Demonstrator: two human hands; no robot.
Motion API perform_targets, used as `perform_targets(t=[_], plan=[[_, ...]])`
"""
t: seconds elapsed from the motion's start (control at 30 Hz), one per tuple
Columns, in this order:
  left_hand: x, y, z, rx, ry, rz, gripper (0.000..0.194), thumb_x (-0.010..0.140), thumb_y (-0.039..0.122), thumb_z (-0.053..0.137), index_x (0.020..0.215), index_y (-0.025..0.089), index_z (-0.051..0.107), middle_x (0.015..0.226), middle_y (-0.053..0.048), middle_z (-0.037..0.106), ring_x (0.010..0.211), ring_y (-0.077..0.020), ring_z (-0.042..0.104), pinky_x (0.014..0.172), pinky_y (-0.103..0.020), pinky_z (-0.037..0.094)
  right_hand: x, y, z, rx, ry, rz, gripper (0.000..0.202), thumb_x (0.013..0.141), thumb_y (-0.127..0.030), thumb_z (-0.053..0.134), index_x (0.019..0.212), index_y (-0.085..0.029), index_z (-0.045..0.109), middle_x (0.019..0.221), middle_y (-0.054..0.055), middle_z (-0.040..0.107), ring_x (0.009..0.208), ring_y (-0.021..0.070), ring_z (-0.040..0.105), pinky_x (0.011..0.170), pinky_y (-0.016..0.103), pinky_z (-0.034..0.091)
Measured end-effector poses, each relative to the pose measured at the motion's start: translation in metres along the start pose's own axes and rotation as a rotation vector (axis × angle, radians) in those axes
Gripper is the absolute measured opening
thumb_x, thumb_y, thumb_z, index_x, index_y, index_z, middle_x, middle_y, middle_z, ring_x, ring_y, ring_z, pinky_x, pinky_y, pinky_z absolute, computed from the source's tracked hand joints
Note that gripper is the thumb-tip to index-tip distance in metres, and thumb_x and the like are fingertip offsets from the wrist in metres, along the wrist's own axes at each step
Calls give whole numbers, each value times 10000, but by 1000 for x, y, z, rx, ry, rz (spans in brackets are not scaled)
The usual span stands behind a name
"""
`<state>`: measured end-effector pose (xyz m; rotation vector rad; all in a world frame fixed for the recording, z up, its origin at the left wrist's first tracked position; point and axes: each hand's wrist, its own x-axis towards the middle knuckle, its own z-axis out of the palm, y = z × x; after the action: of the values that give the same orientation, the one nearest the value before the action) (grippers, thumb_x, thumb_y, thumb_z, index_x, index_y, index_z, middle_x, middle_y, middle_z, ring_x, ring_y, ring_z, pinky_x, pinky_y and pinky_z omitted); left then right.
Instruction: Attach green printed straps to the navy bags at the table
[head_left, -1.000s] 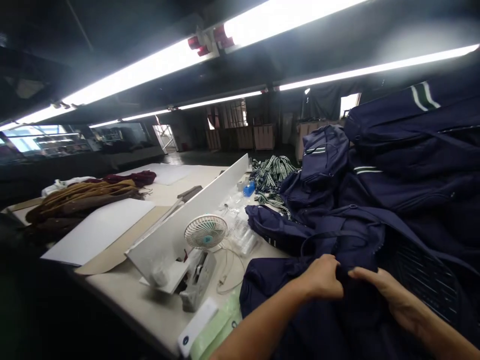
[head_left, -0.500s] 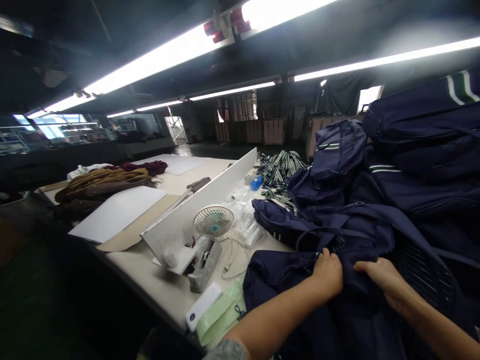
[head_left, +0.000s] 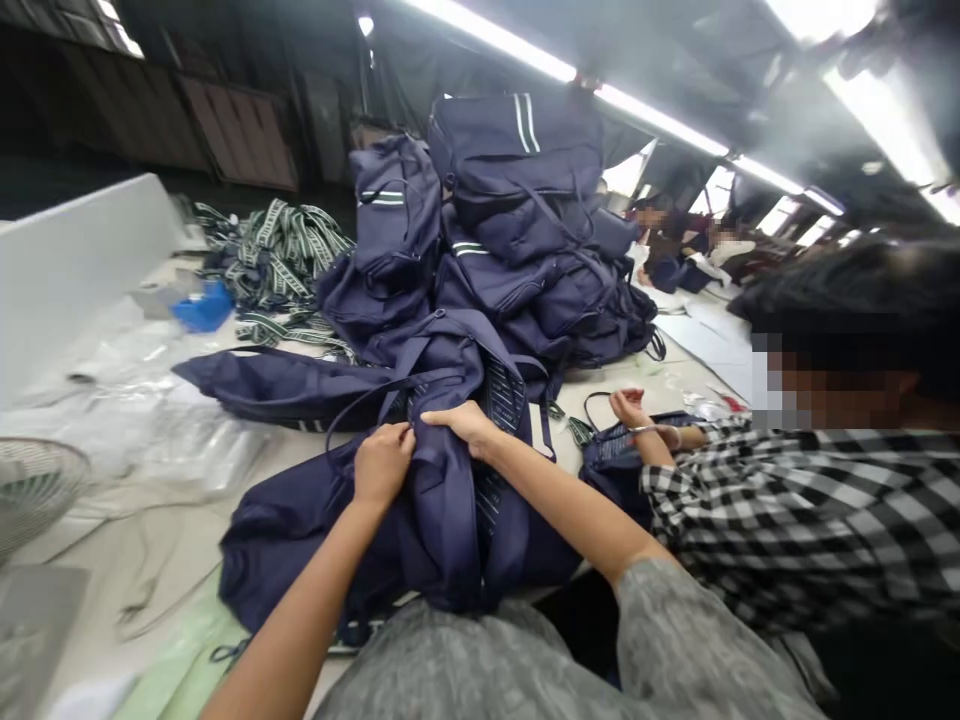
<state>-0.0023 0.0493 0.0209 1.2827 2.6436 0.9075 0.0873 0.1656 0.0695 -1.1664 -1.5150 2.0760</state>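
A navy blue bag (head_left: 442,530) with a patterned lining lies in front of me at the table's near edge. My left hand (head_left: 384,462) is closed, fingers pinched on the bag's fabric near its opening. Just to the right, my right hand (head_left: 461,424) grips the same bag, thumb on top and fingers tucked under the cloth. A thin carry strap loops up beside my left hand. Another flat navy bag (head_left: 285,385) lies just behind, on the left.
Beyond, navy bags (head_left: 517,220) are piled high. Left of them lie striped straps (head_left: 277,265), a blue box (head_left: 202,306), clear plastic bags (head_left: 180,410) and a fan (head_left: 37,490). At right, a co-worker in a checked shirt (head_left: 810,500) handles another navy bag (head_left: 615,450).
My view has swung to the right, bringing the co-worker into sight and moving the fan to the left edge. Both hands remain on the navy bag, now closer together.
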Motion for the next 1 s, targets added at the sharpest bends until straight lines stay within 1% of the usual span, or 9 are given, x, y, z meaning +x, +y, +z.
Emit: perform_targets(t=[0.1, 0.2, 0.47, 0.63, 0.7, 0.8, 0.9, 1.0], plan=[[-5, -1, 1, 85, 18, 7, 401, 902, 317, 369, 1077, 147, 687, 1083, -128, 703, 974, -260, 647, 896, -338, 463, -5, 3, -1, 10, 1, 51, 192, 582, -125, 784, 743, -115, 680, 714, 37, 712, 623, 177, 654, 638, 310, 570], [-8, -1, 3, 117, 24, 23, 401, 908, 307, 349, 1059, 153, 688, 1065, -127, 705, 955, -259, 655, 877, -332, 468, -9, 3, -3, 44, 19, 82, 160, 617, -106, 765, 742, -110, 666, 702, 36, 705, 599, 173, 647, 630, 314, 574], [-13, -9, 7, 51, 46, 142, 382, 922, 306, 374, 1140, 143, 642, 1115, -127, 688, 1012, -252, 642, 909, -320, 460, -11, 5, -11, 145, -6, 207, 52, 737, -69, 672, 726, -96, 629, 591, 34, 662, 509, 163, 614, 540, 293, 559], [-13, -6, 8, 82, 9, 101, 390, 908, 268, 371, 1172, 153, 633, 1112, -127, 681, 949, -262, 656, 867, -343, 485, -15, 4, -16, 188, -62, 279, 58, 815, -83, 603, 762, -91, 627, 547, 25, 638, 486, 146, 610, 539, 259, 559], [-9, -5, 7, 33, 18, 92, 401, 904, 247, 350, 1171, 132, 625, 1122, -142, 673, 993, -267, 645, 909, -351, 473, -16, 3, -18, 192, -89, 293, 52, 822, -88, 595, 785, -88, 631, 551, 28, 644, 488, 147, 615, 552, 260, 565], [-1, -7, 4, -115, 53, 85, 381, 887, 238, 351, 1139, 123, 613, 1124, -155, 664, 1060, -260, 620, 980, -363, 443, -16, 2, -19, 175, -112, 299, 20, 796, -87, 624, 802, -84, 643, 576, 38, 664, 495, 153, 622, 585, 281, 581], [6, -10, 3, -267, 34, 46, 309, 846, 250, 421, 1076, 162, 607, 1047, -121, 671, 990, -237, 635, 953, -360, 465, -15, 2, -17, 157, -112, 290, 24, 764, -90, 664, 784, -89, 649, 592, 41, 675, 501, 152, 626, 613, 288, 587], [9, -13, 3, -316, 32, 37, 283, 821, 256, 449, 1057, 206, 597, 961, -77, 645, 892, -209, 635, 889, -339, 485, -13, 3, -15, 152, -105, 259, 46, 739, -81, 690, 751, -96, 648, 605, 38, 676, 506, 150, 627, 620, 290, 584]])
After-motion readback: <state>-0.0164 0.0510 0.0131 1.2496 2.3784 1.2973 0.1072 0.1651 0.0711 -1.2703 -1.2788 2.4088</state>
